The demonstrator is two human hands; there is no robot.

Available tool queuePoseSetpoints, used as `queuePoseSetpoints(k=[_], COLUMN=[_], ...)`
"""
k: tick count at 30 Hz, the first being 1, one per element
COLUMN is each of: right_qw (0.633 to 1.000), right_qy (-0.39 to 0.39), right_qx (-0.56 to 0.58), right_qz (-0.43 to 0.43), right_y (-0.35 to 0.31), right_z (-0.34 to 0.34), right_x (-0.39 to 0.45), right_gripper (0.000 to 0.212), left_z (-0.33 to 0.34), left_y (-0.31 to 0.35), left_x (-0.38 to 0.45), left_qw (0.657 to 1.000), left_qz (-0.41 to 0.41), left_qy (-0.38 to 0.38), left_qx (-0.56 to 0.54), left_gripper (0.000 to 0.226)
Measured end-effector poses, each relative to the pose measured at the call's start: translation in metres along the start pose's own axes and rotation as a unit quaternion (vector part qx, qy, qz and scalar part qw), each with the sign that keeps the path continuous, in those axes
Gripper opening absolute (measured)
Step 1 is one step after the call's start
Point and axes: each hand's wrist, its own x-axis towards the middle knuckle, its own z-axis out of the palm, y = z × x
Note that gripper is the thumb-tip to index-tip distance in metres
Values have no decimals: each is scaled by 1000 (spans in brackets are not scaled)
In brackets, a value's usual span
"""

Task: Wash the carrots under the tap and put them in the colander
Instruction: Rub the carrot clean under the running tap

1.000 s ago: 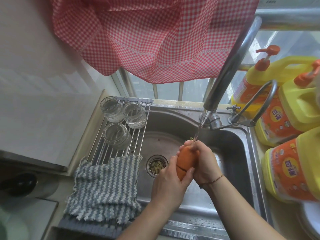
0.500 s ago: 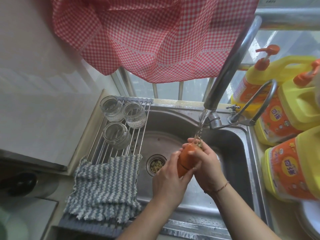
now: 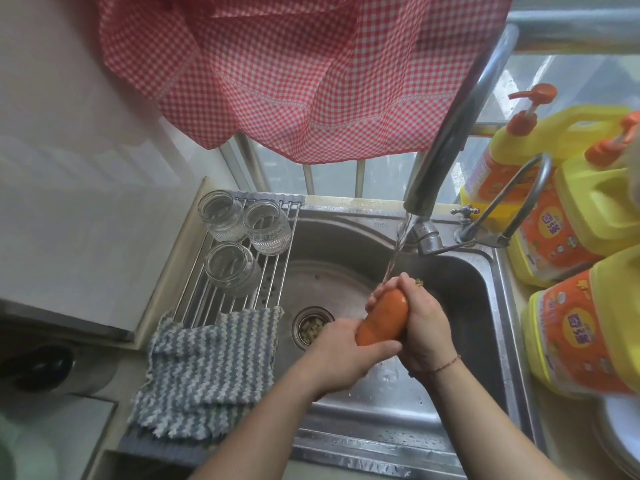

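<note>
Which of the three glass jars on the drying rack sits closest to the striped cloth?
The lone front jar, nearest the striped cloth; the other two stand side by side behind it.

over the steel sink (image 3: 346, 244), both hands hold one carrot (image 3: 382, 317) under the tap (image 3: 446, 133) — the left hand (image 3: 341, 355) grips its lower end, the right hand (image 3: 424, 327) wraps its upper part, where the water stream (image 3: 396, 251) lands. three glass jars (image 3: 242, 237) stand on a wire rack (image 3: 228, 296) at the sink's left, beside a striped cloth (image 3: 204, 372). yellow detergent bottles (image 3: 585, 320) crowd the right edge — a red checked curtain (image 3: 294, 71) hangs above.
</note>
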Motion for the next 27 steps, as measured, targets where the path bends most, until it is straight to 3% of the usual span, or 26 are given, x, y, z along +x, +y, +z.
queuePoseSetpoints(k=[3,4,7,9,13,16,18,20,21,23,25,27], right_qw=[991,988,965,950,951,973,990,994,992,988,992,991], right_qy=[82,75,57,99,169,190,133,93,82,65,79,110], right_qx=[-98,-132,-247,-282,-241,-131,-31,43,74,125,81,-73], right_qz=[-29,-43,-65,-89,-95,-6,26,45,55,66,60,17], right_y=[9,11,16,14,8,5,-1,-9,-13,-18,-19,-14], right_z=[4,6,2,3,9,9,6,5,5,5,7,9], right_x=[0,-2,-3,0,10,19,21,20,19,21,26,29], right_gripper=[23,18,50,44,17,34,38,44,48,57,63,56], left_z=[9,9,10,12,26,31,27,21,17,11,9,10], left_y=[2,3,6,8,12,11,9,5,4,3,6,9], left_x=[4,5,5,4,-1,-3,-2,2,2,-2,-4,-2], left_qw=[984,981,970,959,950,948,966,997,996,955,934,944], left_qz=[-2,-7,5,18,12,27,37,26,13,-15,-25,-21], left_qy=[128,139,144,156,171,180,149,70,13,-84,-100,-61], left_qx=[128,132,196,235,259,262,209,36,-89,-286,-342,-323], left_gripper=[38,40,41,37,38,44,49,49,44,37,32,29])
